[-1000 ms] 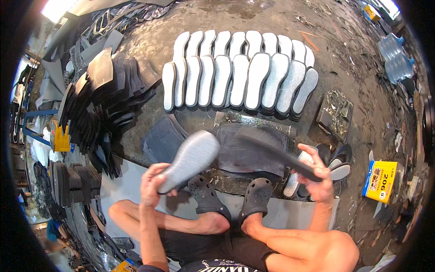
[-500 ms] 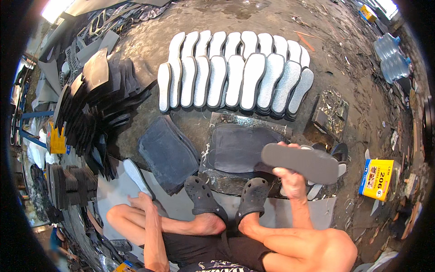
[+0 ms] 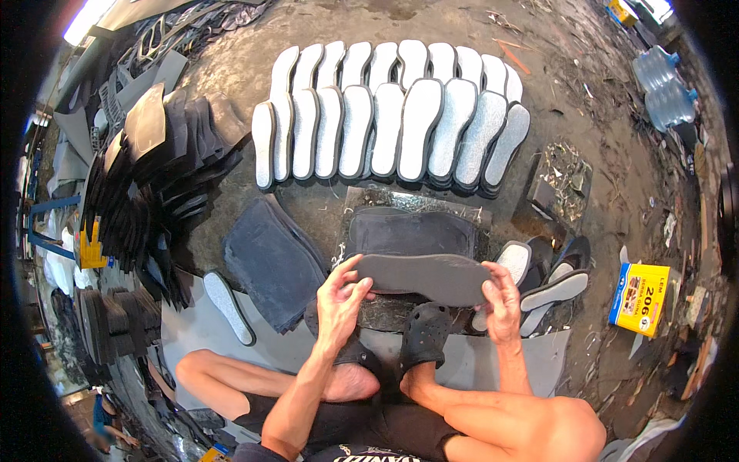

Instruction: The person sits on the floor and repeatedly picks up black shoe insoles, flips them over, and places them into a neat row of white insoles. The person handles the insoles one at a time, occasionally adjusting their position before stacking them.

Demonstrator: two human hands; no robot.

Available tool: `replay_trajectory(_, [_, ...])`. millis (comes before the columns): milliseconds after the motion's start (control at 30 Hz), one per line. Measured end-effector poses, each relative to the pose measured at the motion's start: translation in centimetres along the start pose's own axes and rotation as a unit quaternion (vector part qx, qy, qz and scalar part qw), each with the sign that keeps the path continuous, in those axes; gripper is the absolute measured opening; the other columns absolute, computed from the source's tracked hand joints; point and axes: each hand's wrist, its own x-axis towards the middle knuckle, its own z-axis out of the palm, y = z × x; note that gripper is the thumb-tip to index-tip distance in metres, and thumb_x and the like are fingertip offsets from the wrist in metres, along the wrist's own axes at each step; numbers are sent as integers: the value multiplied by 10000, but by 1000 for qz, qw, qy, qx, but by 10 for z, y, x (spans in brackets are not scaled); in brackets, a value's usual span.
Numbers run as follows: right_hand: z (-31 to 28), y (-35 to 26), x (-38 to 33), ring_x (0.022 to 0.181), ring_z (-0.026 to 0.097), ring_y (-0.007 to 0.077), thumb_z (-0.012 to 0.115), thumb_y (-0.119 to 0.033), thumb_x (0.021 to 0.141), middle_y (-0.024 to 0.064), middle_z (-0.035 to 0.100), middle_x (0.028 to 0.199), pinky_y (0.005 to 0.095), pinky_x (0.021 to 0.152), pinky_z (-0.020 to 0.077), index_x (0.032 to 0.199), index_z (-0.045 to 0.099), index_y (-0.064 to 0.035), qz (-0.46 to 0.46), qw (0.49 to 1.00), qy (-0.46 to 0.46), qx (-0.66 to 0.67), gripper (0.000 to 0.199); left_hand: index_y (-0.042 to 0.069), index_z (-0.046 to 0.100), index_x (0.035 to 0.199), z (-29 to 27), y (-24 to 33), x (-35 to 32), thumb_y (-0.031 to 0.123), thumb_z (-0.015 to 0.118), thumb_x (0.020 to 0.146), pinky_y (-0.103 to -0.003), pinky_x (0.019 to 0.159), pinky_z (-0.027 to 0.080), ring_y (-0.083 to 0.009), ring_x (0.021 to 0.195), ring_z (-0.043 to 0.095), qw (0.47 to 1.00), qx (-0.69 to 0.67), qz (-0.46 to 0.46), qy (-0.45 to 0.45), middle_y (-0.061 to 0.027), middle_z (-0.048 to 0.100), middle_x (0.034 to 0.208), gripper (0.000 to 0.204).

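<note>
Both hands pinch one dark grey foam sole (image 3: 423, 277), left hand (image 3: 339, 296) at its heel end, right hand (image 3: 500, 300) at the toe. It is flat, matte, held level above black clogs (image 3: 423, 335) and a dark mat (image 3: 412, 231).

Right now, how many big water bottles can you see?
2 water bottles, side by side at the far right on the ground: one farther back, one nearer. Others may be hidden beyond the picture's edge.

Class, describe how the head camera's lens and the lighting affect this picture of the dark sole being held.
Head view: fisheye bends the row of pale grey shoe soles into an arc, with black vignette at the corners; daylight is even and soft; the dark grey foam sole between left hand and right hand is sharp.
</note>
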Motion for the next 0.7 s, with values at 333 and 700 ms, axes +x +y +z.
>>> replay_trajectory(333, [-73,-18,-4,1185,680,170,645,-180,1139,34,727,1288,359,1035,533,1538,586,-120,-26,997,63,36,408,84,738,1345,1,6,114,-52,751,896,-469,1112,488,-381,1277,590,813,485,321,19,-178,634,1325,470])
replay_trajectory(700, [-88,-10,-9,1136,675,130,654,-179,1141,-4,724,1268,344,949,542,1551,554,-180,-28,990,28,137,421,68,847,1063,-23,-41,54,-119,830,728,-354,666,515,-234,808,618,762,376,527,-27,-84,625,980,383])
